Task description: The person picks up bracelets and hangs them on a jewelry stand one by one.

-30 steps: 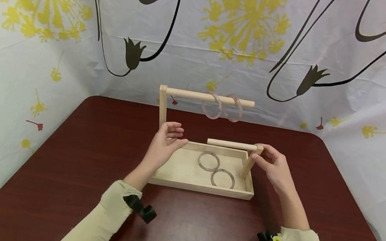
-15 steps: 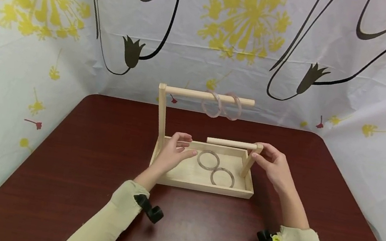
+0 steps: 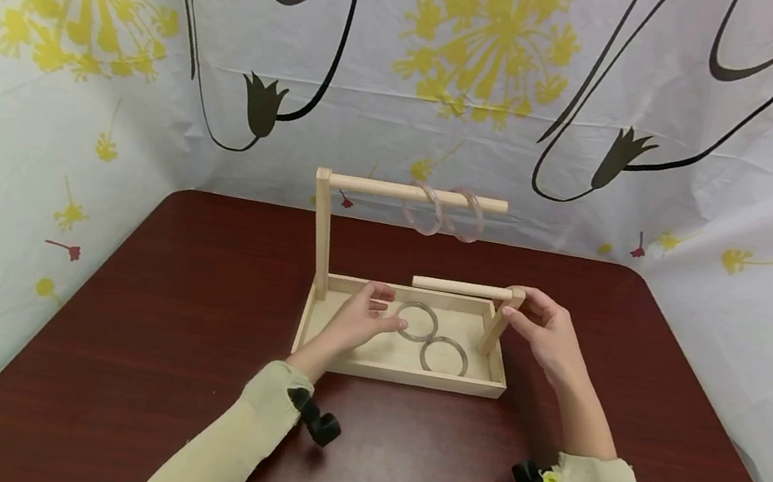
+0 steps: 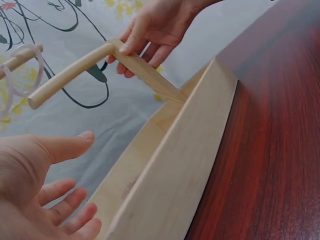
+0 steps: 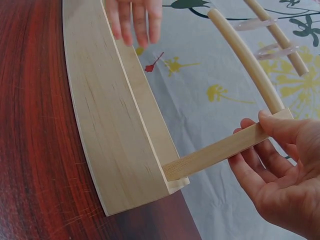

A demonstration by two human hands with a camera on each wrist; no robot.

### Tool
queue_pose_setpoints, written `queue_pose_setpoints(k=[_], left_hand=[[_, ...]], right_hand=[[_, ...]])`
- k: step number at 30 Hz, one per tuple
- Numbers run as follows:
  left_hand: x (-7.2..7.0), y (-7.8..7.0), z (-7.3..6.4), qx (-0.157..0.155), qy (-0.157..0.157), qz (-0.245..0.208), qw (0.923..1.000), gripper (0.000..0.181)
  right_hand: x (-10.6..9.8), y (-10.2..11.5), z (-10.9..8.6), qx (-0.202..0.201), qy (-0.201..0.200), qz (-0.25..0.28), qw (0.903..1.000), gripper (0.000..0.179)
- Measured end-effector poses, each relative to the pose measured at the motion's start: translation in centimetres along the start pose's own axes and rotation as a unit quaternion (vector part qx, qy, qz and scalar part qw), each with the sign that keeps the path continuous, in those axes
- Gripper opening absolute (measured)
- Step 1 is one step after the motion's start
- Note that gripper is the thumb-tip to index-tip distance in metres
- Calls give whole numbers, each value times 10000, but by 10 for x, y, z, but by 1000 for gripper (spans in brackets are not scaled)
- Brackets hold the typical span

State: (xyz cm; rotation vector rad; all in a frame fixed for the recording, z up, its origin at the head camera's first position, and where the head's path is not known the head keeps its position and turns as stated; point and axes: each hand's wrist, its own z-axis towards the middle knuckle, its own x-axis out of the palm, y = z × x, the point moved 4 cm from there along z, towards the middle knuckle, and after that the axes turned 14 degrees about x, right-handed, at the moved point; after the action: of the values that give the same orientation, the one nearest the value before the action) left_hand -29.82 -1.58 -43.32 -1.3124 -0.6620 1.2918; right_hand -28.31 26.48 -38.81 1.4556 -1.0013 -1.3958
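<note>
A shallow wooden tray carries a tall post with a long peg at its left and a short post with a short peg at its right. Two translucent rings hang on the long peg, one of them the outer ring. Flat in the tray lie a rear ring and a front ring. My left hand is over the tray, fingers loosely extended and holding nothing, its thumb close to the rear ring. With thumb and fingers, my right hand grips the short post near its top.
The tray stands on a dark red-brown table. Behind and beside it hangs a white cloth with yellow flowers and dark stems. Both wrists wear black camera mounts, the left mount low over the table.
My left hand has moved right and down, from beside the tall post to over the tray near the rear ring. The right hand keeps its grip on the short post, and the rings have not moved.
</note>
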Motion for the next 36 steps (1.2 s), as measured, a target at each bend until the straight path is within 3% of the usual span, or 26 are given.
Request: queue_pose_setpoints(k=[13, 20, 25, 30, 32, 36], left_hand=[[16, 12, 10, -316, 134, 375, 9987, 65], [23, 11, 17, -295, 237, 1216, 9919, 72], [30, 9, 21, -277, 392, 2092, 9767, 76], [38, 5, 24, -428, 585, 3061, 9493, 82], [40, 4, 24, -488, 602, 3336, 9395, 85], [43, 3, 24, -504, 613, 3628, 9285, 85]], right_hand=[[1, -4, 3, 2, 21, -88, 10000, 26], [2, -3, 4, 69, -7, -64, 10000, 24], [1, -2, 3, 107, -21, -121, 9999, 26], [0, -1, 2, 121, -45, -95, 9999, 24], [0, -1, 1, 135, -82, -123, 9998, 24], [-1, -1, 1, 147, -141, -183, 9996, 24]])
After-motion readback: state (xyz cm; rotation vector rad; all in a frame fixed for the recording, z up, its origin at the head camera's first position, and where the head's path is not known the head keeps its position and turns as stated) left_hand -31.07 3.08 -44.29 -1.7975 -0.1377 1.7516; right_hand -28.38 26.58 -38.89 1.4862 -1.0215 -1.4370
